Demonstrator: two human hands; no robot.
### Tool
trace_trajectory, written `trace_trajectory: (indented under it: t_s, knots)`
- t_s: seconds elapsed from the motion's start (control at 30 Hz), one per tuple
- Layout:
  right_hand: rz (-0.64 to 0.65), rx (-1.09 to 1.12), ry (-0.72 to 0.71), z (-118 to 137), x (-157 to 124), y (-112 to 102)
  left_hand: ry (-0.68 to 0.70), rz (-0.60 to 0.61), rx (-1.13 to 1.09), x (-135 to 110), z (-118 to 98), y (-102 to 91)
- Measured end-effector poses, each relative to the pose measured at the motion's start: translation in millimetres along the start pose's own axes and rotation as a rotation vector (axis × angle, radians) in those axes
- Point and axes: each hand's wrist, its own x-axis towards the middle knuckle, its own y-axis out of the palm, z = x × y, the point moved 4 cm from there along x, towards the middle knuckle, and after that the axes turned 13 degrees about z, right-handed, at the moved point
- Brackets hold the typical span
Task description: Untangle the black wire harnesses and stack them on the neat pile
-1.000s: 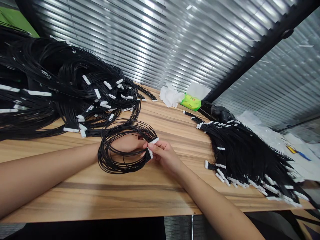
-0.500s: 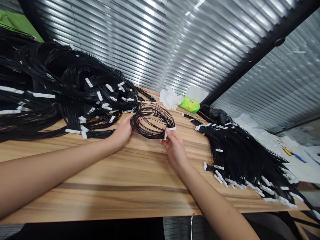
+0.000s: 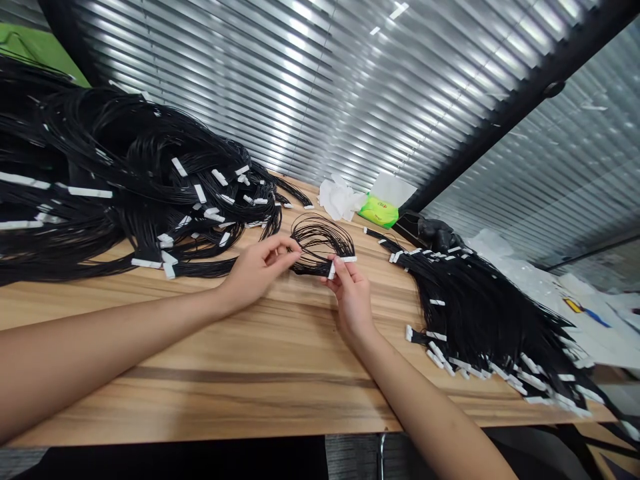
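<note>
Black wire coil [image 3: 320,243] with white connector [image 3: 343,259], where?

Middle of the wooden desk [image 3: 210,373], connector pinched by the right hand [image 3: 353,300]; left hand [image 3: 260,270], fingers spread, touches the wires. Seemingly gathering; closing those fingers looks needed.

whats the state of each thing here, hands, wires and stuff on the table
left hand, fingertips touching the wire loop
right hand, pinching the connectors
black wire loop, coiled, between both hands
white connectors, on the loop's wire ends, held
left wire heap, piled, tangled
right wire heap, spread out flat, connectors along its edge
tissue, crumpled
green packet, lying on the table
</note>
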Motion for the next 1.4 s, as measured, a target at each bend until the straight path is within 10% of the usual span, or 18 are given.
trace_trajectory:
  t_s: [0.9, 1.2, 1.4]
  knots:
    - [0.231, -0.237, -0.053, 4.7, -7.3, 17.3, 0.124, 0.216, 0.652, -3.7, -18.2, 10.0]
    - [0.094, 0.058, 0.005, 1.9, -3.5, 11.2, 0.519, 0.285, 0.888, -20.2, -32.5, 20.9]
    - [0.107, 0.401, 0.163, -0.4, 2.5, 8.2, 0.389, 0.303, 0.829, -12.0, -19.9, 19.0]
